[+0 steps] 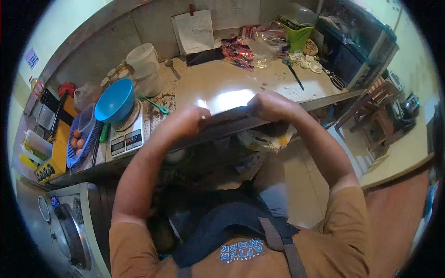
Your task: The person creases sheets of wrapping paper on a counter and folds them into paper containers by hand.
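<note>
My left hand (191, 121) and my right hand (272, 106) are both closed on the near side of a flat, shiny tray-like sheet (229, 101) at the counter's front. Bright glare covers the middle of the sheet, and a dark edge runs between my hands. Where its far edge ends against the counter is hard to make out. Motion blurs the fingers somewhat. Left of my left hand lies a green spoon (155, 104), beside a kitchen scale (127, 139) bearing a blue bowl (115, 103).
White tubs (143, 60), a metal spoon (173, 68) and a clipped paper (193, 33) are at the back. Plastic packets (243, 52), a green container (295, 36) and a glass tank (354, 41) stand right. Eggs (78, 142) sit in a blue basket (70, 160) at left.
</note>
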